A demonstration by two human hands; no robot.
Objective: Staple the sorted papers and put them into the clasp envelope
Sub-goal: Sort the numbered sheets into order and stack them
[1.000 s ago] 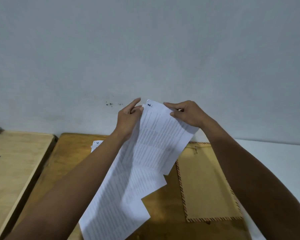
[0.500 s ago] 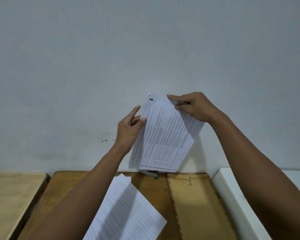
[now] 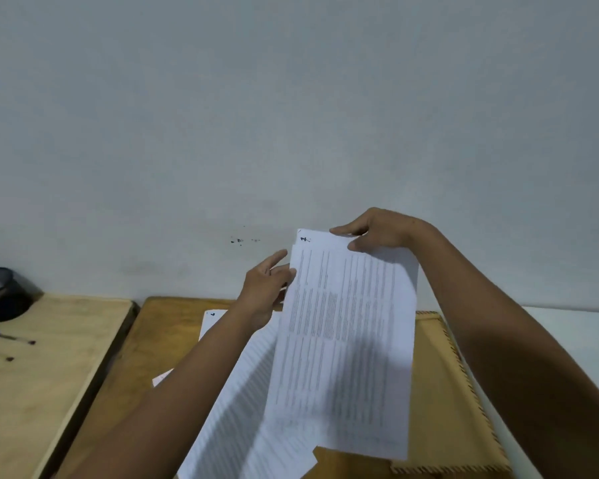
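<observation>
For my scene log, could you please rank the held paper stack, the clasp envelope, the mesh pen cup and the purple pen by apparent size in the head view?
1. Held paper stack, though it is nearest the camera.
2. Clasp envelope, mostly covered, so this rank is unsure.
3. Mesh pen cup.
4. Purple pen.

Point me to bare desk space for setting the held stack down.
Bare wood on the left table, between the mesh cup, the pens and the gap to the middle desk. That desk's left strip is also bare. Crowded: its centre under loose papers, and the envelope to the right. Both hands hold the stack.
</observation>
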